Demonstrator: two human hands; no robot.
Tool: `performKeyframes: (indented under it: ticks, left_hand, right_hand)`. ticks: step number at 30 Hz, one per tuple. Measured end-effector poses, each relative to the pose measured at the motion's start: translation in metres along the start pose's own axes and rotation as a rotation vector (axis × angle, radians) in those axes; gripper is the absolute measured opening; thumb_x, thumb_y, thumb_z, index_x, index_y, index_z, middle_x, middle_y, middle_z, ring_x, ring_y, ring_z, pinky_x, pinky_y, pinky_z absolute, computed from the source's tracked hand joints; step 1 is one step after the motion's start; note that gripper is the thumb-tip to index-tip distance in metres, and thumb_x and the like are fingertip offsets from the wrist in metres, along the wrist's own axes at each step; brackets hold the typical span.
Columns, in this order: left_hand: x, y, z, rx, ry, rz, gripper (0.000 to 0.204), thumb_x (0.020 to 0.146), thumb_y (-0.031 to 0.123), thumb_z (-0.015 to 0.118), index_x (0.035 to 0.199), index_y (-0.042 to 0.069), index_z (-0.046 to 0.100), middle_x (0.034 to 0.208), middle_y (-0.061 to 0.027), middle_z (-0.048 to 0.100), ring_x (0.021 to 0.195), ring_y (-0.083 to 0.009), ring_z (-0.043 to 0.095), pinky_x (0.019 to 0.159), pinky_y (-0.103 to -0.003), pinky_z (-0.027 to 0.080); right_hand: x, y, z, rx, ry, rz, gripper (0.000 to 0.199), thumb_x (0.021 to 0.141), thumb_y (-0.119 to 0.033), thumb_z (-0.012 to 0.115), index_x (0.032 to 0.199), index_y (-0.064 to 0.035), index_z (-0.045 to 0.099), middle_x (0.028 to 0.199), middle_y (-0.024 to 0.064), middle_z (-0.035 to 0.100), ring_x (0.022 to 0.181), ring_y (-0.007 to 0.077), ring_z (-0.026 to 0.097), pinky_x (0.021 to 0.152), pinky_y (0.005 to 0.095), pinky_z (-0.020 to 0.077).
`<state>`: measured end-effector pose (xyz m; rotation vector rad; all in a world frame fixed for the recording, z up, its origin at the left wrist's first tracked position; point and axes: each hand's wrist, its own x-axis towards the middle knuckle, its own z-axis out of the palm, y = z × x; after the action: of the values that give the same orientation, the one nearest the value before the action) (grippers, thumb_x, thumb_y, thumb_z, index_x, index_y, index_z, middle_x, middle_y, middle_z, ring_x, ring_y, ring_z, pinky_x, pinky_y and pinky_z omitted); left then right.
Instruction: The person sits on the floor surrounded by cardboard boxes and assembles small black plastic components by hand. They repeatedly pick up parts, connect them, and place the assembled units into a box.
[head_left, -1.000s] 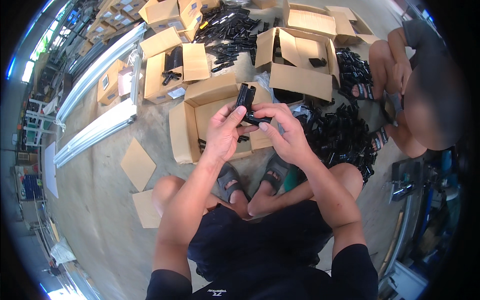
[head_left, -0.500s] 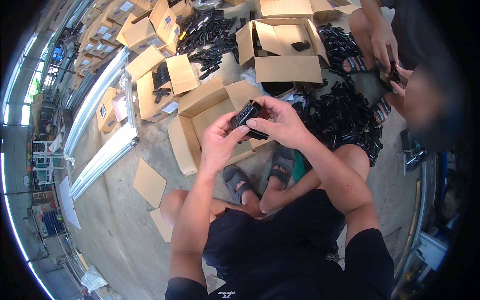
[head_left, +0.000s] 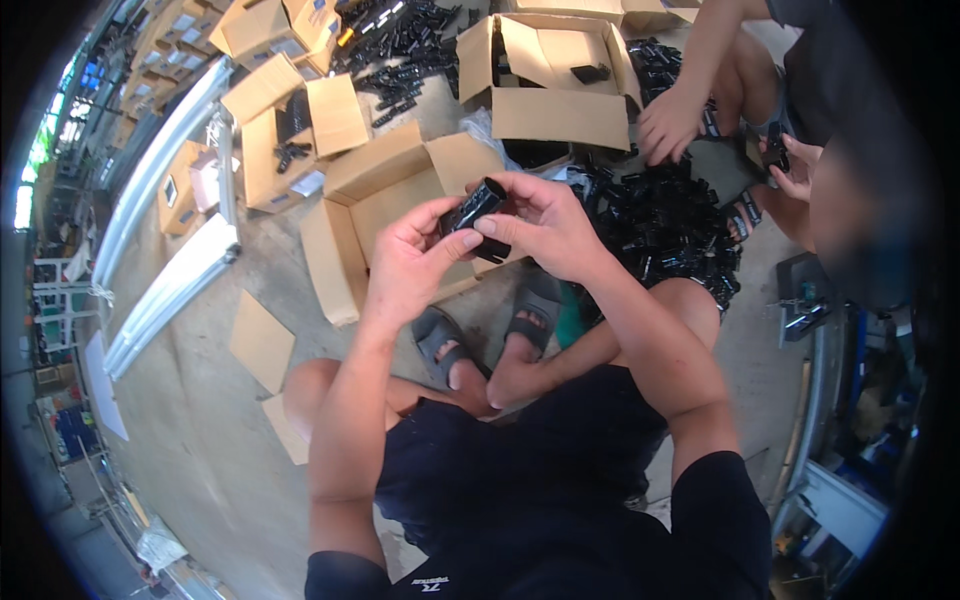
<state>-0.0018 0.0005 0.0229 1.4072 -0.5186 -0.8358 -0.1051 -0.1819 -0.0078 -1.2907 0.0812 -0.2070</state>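
Small black plastic part (head_left: 478, 215) pinched between left hand (head_left: 410, 265) and right hand (head_left: 545, 225), both grips closed on it, raised above open brown cardboard box (head_left: 385, 215), probably for close fitting.

The small black part (head_left: 478, 212) is half hidden by both hands' fingers (head_left: 497, 229); its shape cannot be told.

Small black plastic part (head_left: 478, 212), tilted, held
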Motion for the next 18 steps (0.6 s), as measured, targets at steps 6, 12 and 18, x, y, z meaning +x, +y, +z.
performKeyframes:
  ticks: [6, 12, 18]
  left_hand:
    - [0.007, -0.001, 0.000, 0.089, 0.086, 0.040, 0.036, 0.097, 0.006, 0.072, 0.129, -0.005, 0.063, 0.109, -0.0098, 0.075, 0.093, -0.0115, 0.071, 0.079, -0.025, 0.058]
    - [0.028, 0.009, -0.007, -0.028, 0.261, 0.099, 0.036, 0.094, 0.009, 0.077, 0.125, -0.005, 0.067, 0.099, -0.0038, 0.074, 0.084, -0.0041, 0.064, 0.073, -0.019, 0.050]
    - [0.032, 0.012, -0.026, 0.039, 0.362, 0.111, 0.036, 0.091, 0.008, 0.079, 0.123, -0.005, 0.068, 0.099, -0.0048, 0.075, 0.084, -0.0054, 0.065, 0.074, -0.021, 0.051]
  right_hand:
    - [0.031, 0.005, -0.048, -0.017, 0.140, 0.035, 0.041, 0.104, -0.029, 0.063, 0.130, 0.0027, 0.065, 0.105, 0.0087, 0.074, 0.089, 0.0143, 0.067, 0.084, 0.0290, 0.0548]
    - [0.081, 0.115, -0.162, -0.433, 0.589, 0.402, 0.027, 0.098, -0.027, 0.070, 0.105, -0.0017, 0.077, 0.093, 0.0114, 0.076, 0.080, 0.0191, 0.070, 0.076, 0.0334, 0.0566]
    - [0.103, 0.172, -0.171, -1.215, 0.570, 0.493, 0.021, 0.092, -0.028, 0.070, 0.101, -0.0107, 0.077, 0.103, 0.0170, 0.075, 0.103, 0.0370, 0.071, 0.090, 0.0483, 0.0549]
